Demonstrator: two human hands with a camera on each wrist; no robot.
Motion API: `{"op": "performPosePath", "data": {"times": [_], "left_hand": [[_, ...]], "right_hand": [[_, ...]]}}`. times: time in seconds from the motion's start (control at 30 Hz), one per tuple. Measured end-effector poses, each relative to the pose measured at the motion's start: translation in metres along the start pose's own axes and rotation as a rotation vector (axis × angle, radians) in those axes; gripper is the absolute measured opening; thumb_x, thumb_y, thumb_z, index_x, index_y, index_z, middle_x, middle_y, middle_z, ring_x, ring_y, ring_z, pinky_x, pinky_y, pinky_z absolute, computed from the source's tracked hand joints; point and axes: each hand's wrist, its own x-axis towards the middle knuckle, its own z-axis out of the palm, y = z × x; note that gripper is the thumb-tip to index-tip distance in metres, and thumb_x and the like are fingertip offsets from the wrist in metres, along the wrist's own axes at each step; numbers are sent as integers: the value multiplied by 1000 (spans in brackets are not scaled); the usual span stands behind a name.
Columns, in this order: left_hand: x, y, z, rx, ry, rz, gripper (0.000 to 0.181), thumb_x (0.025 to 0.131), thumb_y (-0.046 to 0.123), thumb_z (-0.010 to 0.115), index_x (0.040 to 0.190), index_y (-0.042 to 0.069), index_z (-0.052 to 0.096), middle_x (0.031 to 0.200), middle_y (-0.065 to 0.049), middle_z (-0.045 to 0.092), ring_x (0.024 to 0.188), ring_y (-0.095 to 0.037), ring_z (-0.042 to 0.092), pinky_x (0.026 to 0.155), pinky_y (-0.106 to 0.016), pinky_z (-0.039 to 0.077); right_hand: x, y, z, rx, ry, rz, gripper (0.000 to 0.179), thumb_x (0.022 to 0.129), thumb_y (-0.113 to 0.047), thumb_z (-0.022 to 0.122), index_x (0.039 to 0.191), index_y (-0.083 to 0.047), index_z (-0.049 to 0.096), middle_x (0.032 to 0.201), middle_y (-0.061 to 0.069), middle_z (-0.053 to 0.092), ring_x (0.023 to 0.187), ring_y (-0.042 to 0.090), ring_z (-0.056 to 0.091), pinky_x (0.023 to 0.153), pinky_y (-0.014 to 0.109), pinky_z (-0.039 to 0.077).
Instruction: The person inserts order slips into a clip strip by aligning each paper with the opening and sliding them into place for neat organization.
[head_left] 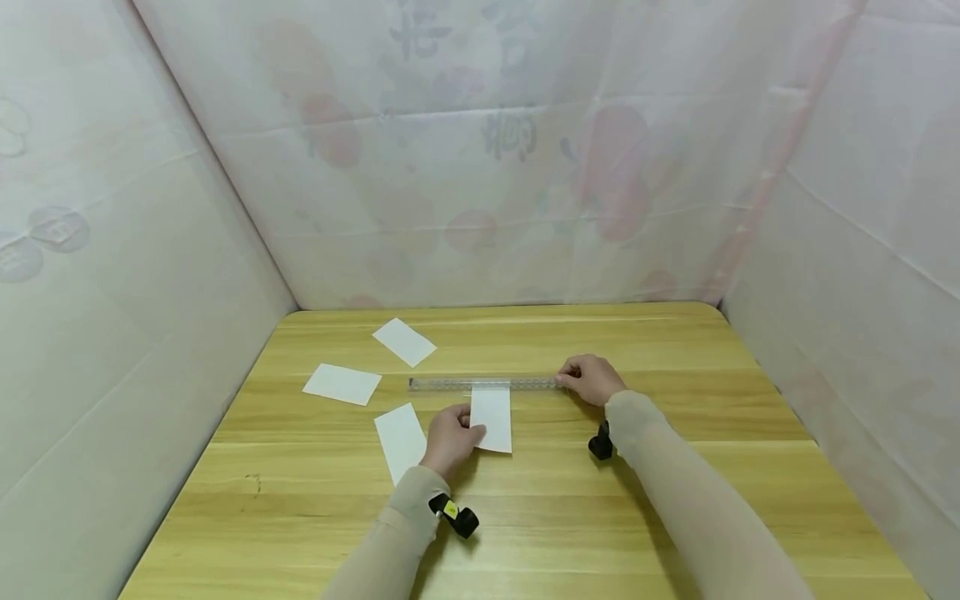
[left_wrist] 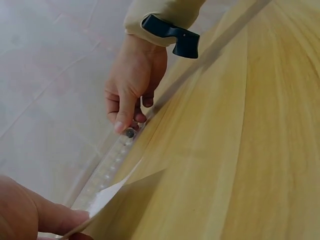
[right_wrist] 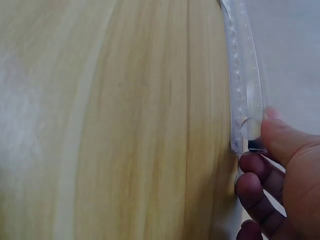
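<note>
Left hand (head_left: pixel 452 440) has its thumb and fingers together in a pinch on the left edge of a white card (head_left: pixel 492 417), thumb on top; behind it are a beige cloth sleeve (head_left: pixel 390 542) and a black wrist mount (head_left: pixel 465 521). The card is a thin, matte rectangle, its near part lifted in a slight bend and throwing a shadow on the pale, streaky wood-grain tabletop (head_left: pixel 540 533). Just past the left hand, partly hidden by it, lies a second white card (head_left: pixel 399 437), set at a slant. Farther on, the card's far edge meets a narrow clear plastic strip (head_left: pixel 450 384), glossy, with a row of small bumps along it. At the strip's right end, the right hand (head_left: pixel 592 380) pinches the tip between thumb and fingertips. Two more white cards, one to the left (head_left: pixel 342 383) and one beyond the strip (head_left: pixel 405 340), lie flat; behind hangs a creased, faintly printed cloth wall (head_left: pixel 465 183).
</note>
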Motion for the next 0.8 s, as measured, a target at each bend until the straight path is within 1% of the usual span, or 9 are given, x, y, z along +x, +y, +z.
{"op": "performPosePath", "data": {"times": [0.07,0.23,0.33,0.43,0.5,0.57,0.67,0.8], "left_hand": [[1,2,0,6,-8,-9,44,82,4,69,124,-6,60,86,-5,60,78,-17,53,69,-30,47],[3,5,0,14,-24,-26,52,80,0,68,130,-8,55,91,-7,59,81,-18,51,71,-30,46],[4,6,0,11,-29,-27,52,79,-1,68,129,-9,55,89,-6,58,80,-17,50,71,-30,45],[4,8,1,2,-32,-30,49,79,-1,68,126,-8,58,86,-6,57,77,-17,49,69,-29,44],[3,10,1,-7,-32,-39,49,80,-1,68,127,-8,58,87,-6,58,78,-17,50,69,-30,45],[3,11,1,-13,-30,-48,50,80,0,68,128,-9,56,92,-7,60,82,-18,52,71,-30,47],[2,13,2,-20,-25,-69,54,81,1,68,132,-9,53,103,-10,62,92,-20,55,76,-33,50],[1,13,3,-33,-15,-85,54,82,1,68,133,-7,52,112,-14,62,102,-23,57,79,-34,51]], "right_hand": [[0,-1,-1,-2,1,-1,11,93,-29,64,89,-20,70,89,-2,65,77,18,56,71,36,45],[-2,-1,-2,4,-16,8,13,93,-30,64,90,-19,70,89,-2,65,78,17,57,71,36,47],[-3,-1,-1,6,-14,8,13,93,-30,64,90,-19,71,89,-2,65,79,16,58,73,37,47],[-2,0,-1,7,-9,4,13,93,-30,64,90,-20,71,89,-3,65,80,16,58,74,37,48],[-2,0,-1,10,-7,-5,13,93,-30,64,90,-20,71,90,-3,65,81,16,58,74,38,48],[-2,0,-1,13,-5,-7,13,93,-31,64,90,-20,71,90,-3,66,81,16,58,74,38,48],[-3,-2,-2,19,-5,-6,13,93,-30,64,90,-20,72,90,-3,66,81,16,59,75,38,48],[-3,-2,-2,28,-2,3,12,93,-29,65,88,-20,71,90,-3,66,82,16,58,76,38,48]]}}
